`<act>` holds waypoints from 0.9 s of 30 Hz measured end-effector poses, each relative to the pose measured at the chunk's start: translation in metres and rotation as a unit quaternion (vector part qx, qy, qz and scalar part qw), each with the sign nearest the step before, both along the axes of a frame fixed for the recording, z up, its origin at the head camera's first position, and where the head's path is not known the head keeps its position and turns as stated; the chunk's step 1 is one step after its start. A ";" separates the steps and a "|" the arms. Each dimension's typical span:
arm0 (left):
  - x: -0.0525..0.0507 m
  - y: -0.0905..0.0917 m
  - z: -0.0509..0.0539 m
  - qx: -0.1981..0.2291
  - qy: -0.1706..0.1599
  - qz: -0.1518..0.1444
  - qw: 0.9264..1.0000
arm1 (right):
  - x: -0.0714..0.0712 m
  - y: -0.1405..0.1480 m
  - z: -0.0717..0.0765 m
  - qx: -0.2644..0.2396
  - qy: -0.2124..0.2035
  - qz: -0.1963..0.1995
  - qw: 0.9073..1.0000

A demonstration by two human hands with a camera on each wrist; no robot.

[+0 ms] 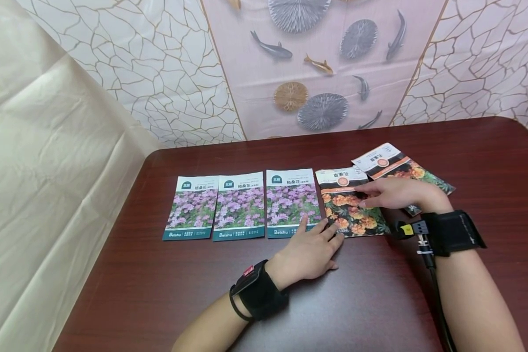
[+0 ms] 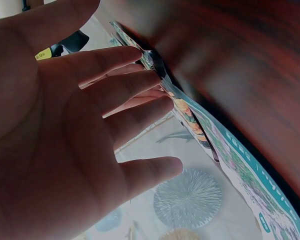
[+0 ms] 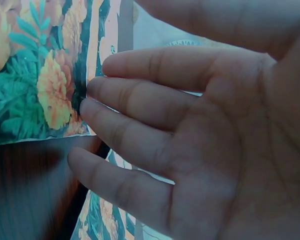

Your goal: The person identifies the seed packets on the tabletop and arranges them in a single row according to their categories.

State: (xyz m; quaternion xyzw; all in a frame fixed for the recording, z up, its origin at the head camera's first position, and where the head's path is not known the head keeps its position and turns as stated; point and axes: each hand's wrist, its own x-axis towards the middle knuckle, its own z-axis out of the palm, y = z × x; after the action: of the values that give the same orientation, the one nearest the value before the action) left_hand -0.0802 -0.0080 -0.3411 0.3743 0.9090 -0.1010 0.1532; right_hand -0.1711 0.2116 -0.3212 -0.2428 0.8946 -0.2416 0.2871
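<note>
An orange-flower seed packet [image 1: 356, 215] lies flat at the right end of a row of packets. My left hand [image 1: 310, 249] rests on its lower left corner, fingers spread and extended; the left wrist view shows the fingertips [image 2: 165, 102] at the packet edges. From the right, my right hand [image 1: 393, 193] touches the same packet's right side, its fingers [image 3: 135, 100] nearly straight in the right wrist view. Three purple-flower seed packets, including the nearest one [image 1: 292, 203], lie to the left, side by side and upright to me.
Behind my right hand, another orange-flower packet [image 1: 400, 166] lies tilted, with a dark packet corner [image 1: 412, 210] showing below the hand. A cable [image 1: 437, 293] runs from the right wrist strap. Patterned cloth [image 1: 321, 112] hangs behind the brown table [image 1: 158, 293].
</note>
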 end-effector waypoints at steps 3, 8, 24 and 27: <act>0.000 -0.001 0.000 -0.003 -0.003 0.003 1.000 | 0.000 -0.001 0.000 -0.001 0.004 0.003 1.000; -0.001 -0.001 0.001 -0.006 -0.005 0.005 1.000 | 0.000 -0.002 0.000 0.003 0.010 0.004 1.000; -0.004 -0.002 0.001 -0.015 -0.013 0.013 1.000 | -0.002 -0.005 -0.001 0.016 0.019 0.007 1.000; -0.004 -0.002 0.001 -0.016 -0.013 0.015 1.000 | -0.003 -0.005 -0.002 0.021 0.023 0.010 0.999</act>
State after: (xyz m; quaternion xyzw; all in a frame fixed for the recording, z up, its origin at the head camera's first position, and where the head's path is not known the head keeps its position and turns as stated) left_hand -0.0840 -0.0104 -0.3399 0.3595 0.9107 -0.1082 0.1724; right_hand -0.1745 0.2068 -0.3233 -0.2511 0.9033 -0.2143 0.2741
